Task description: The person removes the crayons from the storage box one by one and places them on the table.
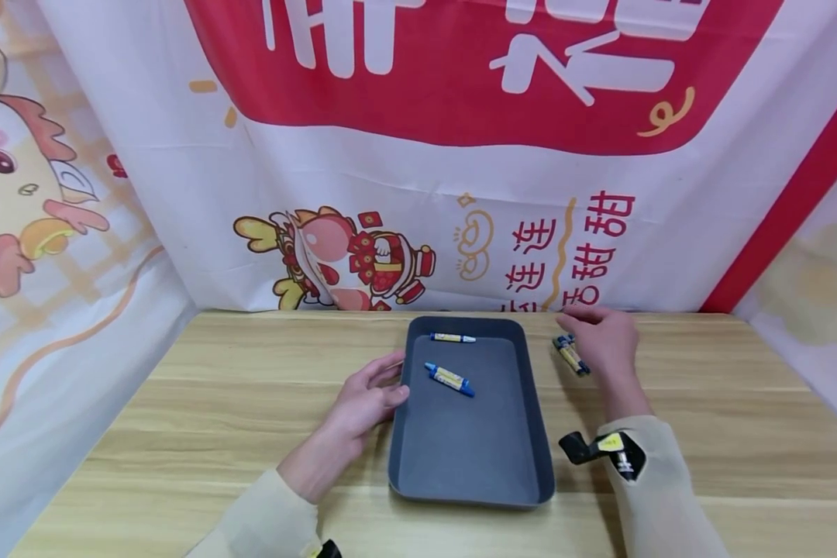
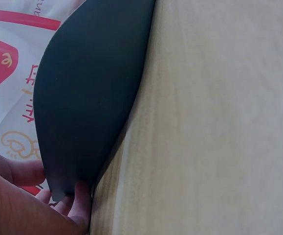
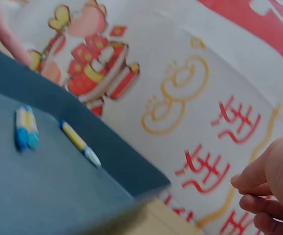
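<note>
A dark grey rectangular tray (image 1: pixel 470 449) lies on the table, its long side pointing away from me. My left hand (image 1: pixel 366 399) grips the tray's left wall, thumb at the rim and fingers against the outside, as the left wrist view shows. Inside the tray, a blue and a light-blue crayon (image 1: pixel 450 380) lie side by side. A crayon with a whitish tip (image 3: pixel 80 143) lies near the tray's far wall. My right hand (image 1: pixel 603 341) hovers beside a small group of dark crayons (image 1: pixel 570 356), fingers loosely bent. Nothing shows between its fingertips in the right wrist view.
The wooden table (image 1: pixel 251 372) reaches back to a printed cloth (image 1: pixel 404 178) with red lettering and cartoon figures. Another printed cloth (image 1: pixel 63 310) hangs along the left side. A black strap with a yellow label (image 1: pixel 610 443) sits on the right sleeve.
</note>
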`<action>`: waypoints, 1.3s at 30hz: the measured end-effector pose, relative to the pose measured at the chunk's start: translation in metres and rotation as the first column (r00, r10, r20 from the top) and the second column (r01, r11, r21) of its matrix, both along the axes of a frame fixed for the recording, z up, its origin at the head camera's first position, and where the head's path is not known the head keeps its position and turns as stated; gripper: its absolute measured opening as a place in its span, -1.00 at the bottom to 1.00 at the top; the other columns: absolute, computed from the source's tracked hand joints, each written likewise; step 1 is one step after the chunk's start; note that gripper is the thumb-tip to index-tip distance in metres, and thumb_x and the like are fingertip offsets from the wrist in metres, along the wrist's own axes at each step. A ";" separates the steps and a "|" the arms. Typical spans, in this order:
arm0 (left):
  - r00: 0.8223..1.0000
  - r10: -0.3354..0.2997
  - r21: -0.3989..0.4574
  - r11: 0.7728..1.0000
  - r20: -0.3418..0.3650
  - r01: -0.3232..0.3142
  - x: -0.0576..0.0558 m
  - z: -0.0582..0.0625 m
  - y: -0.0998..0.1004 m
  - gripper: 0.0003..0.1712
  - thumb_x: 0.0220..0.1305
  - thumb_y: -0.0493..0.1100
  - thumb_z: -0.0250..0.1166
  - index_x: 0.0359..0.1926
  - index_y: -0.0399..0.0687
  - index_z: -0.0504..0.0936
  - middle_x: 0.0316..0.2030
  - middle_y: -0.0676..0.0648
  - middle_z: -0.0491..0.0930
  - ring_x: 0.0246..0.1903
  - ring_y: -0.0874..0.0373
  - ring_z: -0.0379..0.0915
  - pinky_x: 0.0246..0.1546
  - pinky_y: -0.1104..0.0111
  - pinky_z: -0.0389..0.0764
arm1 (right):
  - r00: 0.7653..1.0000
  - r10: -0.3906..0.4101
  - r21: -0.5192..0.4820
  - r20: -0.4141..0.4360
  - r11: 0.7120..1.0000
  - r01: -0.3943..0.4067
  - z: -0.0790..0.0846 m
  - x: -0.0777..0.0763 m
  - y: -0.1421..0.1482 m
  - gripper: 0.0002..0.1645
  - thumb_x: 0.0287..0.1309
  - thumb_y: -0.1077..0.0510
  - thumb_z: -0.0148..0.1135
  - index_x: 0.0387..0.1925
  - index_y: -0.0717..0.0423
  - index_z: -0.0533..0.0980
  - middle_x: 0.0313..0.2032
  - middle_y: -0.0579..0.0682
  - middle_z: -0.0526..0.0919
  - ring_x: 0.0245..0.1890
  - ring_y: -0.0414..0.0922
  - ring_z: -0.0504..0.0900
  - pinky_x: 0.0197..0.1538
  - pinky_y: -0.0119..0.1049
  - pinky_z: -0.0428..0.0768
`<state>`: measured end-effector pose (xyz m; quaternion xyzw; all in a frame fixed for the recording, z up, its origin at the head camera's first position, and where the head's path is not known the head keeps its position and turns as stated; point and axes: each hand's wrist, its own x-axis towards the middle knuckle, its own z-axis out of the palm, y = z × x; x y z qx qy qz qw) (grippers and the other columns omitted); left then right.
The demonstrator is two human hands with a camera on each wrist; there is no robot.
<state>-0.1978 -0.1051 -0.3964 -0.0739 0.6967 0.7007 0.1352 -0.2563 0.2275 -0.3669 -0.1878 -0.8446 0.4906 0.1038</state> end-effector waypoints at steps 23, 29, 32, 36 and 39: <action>1.000 -0.006 -0.001 1.000 -0.001 0.006 0.000 0.001 0.000 -0.29 0.46 -0.40 0.23 0.56 0.05 0.40 0.52 -0.24 0.41 0.40 -0.16 0.50 0.35 0.01 0.61 | 0.930 0.343 -0.087 -0.130 0.931 -0.355 0.014 0.024 -0.103 -0.63 0.40 0.05 0.40 0.15 0.06 0.72 0.09 0.08 0.73 0.01 -0.01 0.66 -0.03 -0.28 0.61; 1.000 -0.003 -0.004 1.000 -0.003 0.003 0.001 0.001 -0.001 -0.31 0.46 -0.39 0.23 0.55 0.04 0.41 0.52 -0.26 0.42 0.41 -0.17 0.49 0.37 -0.01 0.59 | 0.906 0.404 -0.066 -0.125 0.908 -0.414 0.005 0.024 -0.119 -0.69 0.35 0.07 0.44 0.08 -0.02 0.76 0.01 0.02 0.80 -0.03 -0.04 0.71 0.05 -0.16 0.71; 1.000 0.008 -0.018 1.000 0.009 -0.008 0.001 0.002 -0.001 -0.32 0.47 -0.38 0.24 0.54 0.06 0.43 0.51 -0.24 0.43 0.40 -0.15 0.50 0.38 -0.02 0.58 | 0.900 0.424 -0.033 -0.106 0.903 -0.429 0.001 0.023 -0.122 -0.69 0.32 0.06 0.47 0.06 -0.01 0.77 -0.02 0.01 0.82 -0.05 -0.03 0.71 0.05 -0.15 0.72; 1.000 0.008 -0.030 1.000 0.019 -0.007 0.000 0.002 -0.001 -0.33 0.48 -0.36 0.24 0.53 0.09 0.44 0.51 -0.21 0.44 0.38 -0.13 0.52 0.37 0.00 0.59 | 0.902 0.425 0.002 -0.071 0.905 -0.426 -0.003 0.021 -0.122 -0.69 0.31 0.06 0.49 0.06 0.00 0.77 -0.05 0.00 0.82 -0.08 -0.05 0.69 0.01 -0.16 0.70; 1.000 -0.005 -0.027 1.000 0.016 0.006 -0.001 0.001 0.000 -0.33 0.48 -0.36 0.24 0.54 0.08 0.44 0.51 -0.22 0.44 0.38 -0.13 0.52 0.36 0.01 0.60 | 0.902 0.430 0.023 -0.039 0.903 -0.430 -0.005 0.020 -0.121 -0.69 0.30 0.08 0.50 0.05 0.00 0.77 -0.07 -0.01 0.82 -0.10 -0.05 0.70 0.02 -0.15 0.70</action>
